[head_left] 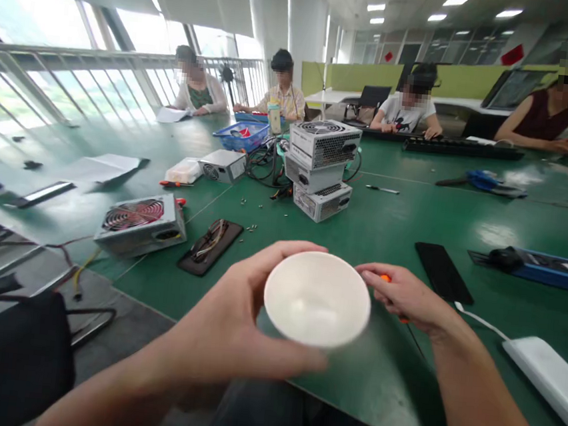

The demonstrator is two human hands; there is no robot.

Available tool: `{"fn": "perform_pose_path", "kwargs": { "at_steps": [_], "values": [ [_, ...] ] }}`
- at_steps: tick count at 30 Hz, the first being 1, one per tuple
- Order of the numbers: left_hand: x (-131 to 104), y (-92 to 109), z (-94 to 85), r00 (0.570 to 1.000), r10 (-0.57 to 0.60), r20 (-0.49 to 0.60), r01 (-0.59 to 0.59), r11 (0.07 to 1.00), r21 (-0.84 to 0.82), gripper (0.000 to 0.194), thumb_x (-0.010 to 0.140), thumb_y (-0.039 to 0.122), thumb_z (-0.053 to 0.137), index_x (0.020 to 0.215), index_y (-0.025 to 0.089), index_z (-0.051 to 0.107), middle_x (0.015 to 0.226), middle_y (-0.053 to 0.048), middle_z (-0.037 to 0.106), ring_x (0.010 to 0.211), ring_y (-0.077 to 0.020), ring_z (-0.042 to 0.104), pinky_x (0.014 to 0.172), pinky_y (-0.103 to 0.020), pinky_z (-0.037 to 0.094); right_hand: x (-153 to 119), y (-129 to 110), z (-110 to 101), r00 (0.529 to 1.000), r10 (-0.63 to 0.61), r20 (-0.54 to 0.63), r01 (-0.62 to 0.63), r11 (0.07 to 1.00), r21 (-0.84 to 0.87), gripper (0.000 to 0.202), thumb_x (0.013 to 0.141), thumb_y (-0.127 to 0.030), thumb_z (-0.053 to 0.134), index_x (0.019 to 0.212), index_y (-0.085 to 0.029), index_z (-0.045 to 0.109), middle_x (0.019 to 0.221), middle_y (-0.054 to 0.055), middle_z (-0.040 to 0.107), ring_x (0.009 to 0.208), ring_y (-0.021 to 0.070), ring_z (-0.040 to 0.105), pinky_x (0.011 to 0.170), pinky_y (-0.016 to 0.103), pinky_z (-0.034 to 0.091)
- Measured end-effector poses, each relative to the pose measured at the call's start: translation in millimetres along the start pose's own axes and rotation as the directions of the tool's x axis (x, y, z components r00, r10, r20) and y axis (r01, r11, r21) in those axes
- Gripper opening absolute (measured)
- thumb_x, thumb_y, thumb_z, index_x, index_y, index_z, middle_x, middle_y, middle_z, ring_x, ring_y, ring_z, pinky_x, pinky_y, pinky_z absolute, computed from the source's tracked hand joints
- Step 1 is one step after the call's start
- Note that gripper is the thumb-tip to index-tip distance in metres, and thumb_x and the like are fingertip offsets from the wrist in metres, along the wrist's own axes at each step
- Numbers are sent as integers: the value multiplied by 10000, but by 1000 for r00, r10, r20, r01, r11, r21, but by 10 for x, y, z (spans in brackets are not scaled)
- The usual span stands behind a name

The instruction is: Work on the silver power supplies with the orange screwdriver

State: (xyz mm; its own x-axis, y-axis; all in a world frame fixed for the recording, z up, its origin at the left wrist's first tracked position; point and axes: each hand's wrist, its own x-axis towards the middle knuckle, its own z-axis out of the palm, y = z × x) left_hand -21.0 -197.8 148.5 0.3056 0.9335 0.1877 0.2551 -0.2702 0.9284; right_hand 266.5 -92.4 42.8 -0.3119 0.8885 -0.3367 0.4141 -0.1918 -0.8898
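My left hand [231, 318] is wrapped round a white cup [318, 300], held above the near edge of the table with its mouth tilted towards me. Nothing shows inside the cup. To its right, my right hand [411, 295] is closed on a screwdriver [385, 278]; bits of its orange handle show between the fingers, and the thin dark shaft points down and to the right. The right fingertips are close to the cup's rim, and I cannot tell whether they touch it. Several small screws [251, 227] lie on the table beyond my left hand.
Power supply units are stacked [323, 170] mid-table; another unit [142, 226] stands at left. A phone with cables on it [210, 246], a black phone [443, 272] and a white power strip [549, 379] lie on the green table [383, 222]. Several people sit across.
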Motion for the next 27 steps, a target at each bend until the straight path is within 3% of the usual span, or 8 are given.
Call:
{"fn": "perform_pose_path", "kwargs": {
  "at_steps": [2,5,9,11,13,18,23,27],
  "values": [
    [171,-273,-100,996,-54,-73,55,998,13,762,630,306,935,1316,212,618,1257,-84,729,1125,-287,715,977,-371,591,-3,-19,6,999,27,25,-27,999,25,594,927,-570,636,1343,-146,632,711,-62,370,564,72,294,440,186,202],
    [544,-791,-403,967,-83,-239,88,996,10,713,649,333,899,1278,186,598,1190,-82,738,1099,-267,707,957,-364,567,-5,-35,14,998,42,44,-43,998,34,571,935,-543,639,1339,-139,629,746,-50,396,578,66,301,448,181,206],
    [1082,-1443,-983,866,-58,-496,185,959,212,702,586,313,882,1220,169,618,1175,-77,725,1081,-263,693,962,-359,539,-14,-45,17,999,32,42,-32,999,14,595,926,-569,646,1340,-142,640,708,-64,368,556,64,294,443,182,198],
    [1293,-1692,-1276,821,-97,-563,342,873,348,710,588,314,876,1235,184,615,1210,-68,714,1101,-260,687,978,-349,528,-23,-52,18,999,32,39,-32,999,10,615,915,-587,653,1340,-143,646,693,-66,373,544,64,293,433,184,193],
    [1445,-1885,-1528,789,-138,-599,421,831,363,728,579,295,881,1241,163,610,1227,-103,708,1127,-288,679,990,-371,520,-31,-60,19,999,32,35,-32,999,5,622,909,-596,657,1335,-144,651,695,-61,395,538,63,294,423,185,193],
    [1618,-2188,-1882,734,-221,-642,546,754,365,745,569,299,898,1232,126,607,1244,-171,704,1133,-330,688,960,-399,533,-32,-51,17,999,23,26,-23,1000,10,600,922,-581,645,1334,-144,646,694,-59,408,536,64,301,417,178,208],
    [1655,-2342,-1936,717,-273,-641,605,701,377,760,570,344,902,1233,117,610,1214,-185,721,1120,-346,705,920,-399,553,-36,-17,10,1000,9,20,-10,999,39,538,947,-528,625,1319,-139,644,713,-57,409,540,59,307,418,168,214],
    [1647,-2357,-1943,711,-298,-637,633,667,393,821,576,391,884,1285,105,586,1263,-201,701,1180,-367,686,960,-421,547,-29,-5,6,1000,1,19,-2,999,50,492,956,-495,620,1295,-139,652,754,-41,451,542,52,321,409,165,215]
  ]
}}
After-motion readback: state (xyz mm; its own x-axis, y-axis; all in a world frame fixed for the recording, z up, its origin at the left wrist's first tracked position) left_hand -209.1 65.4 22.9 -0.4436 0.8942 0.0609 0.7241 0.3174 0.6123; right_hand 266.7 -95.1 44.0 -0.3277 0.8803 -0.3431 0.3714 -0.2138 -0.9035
